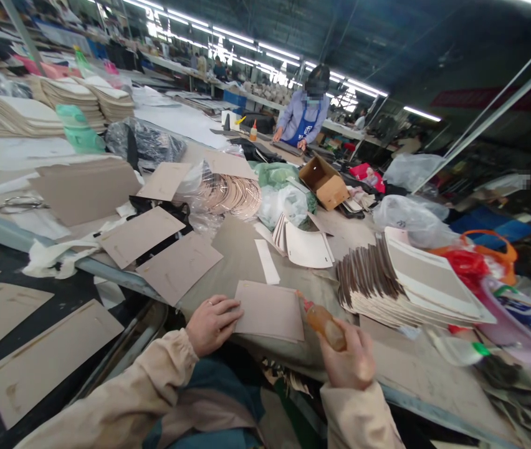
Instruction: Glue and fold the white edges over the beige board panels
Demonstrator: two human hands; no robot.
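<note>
A cloth-covered table (228,249) is seen, with a beige panel (269,310) lying flat near its front edge. The panel's left side is touched by the left hand (214,324), fingers together. The amber glue bottle (325,324), apparently glue, is clasped in the right hand (348,355), its red tip held at the panel's upper right corner.

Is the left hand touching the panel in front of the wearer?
Touching: the head view shows the left hand's fingers lying over the panel's left edge.
</note>
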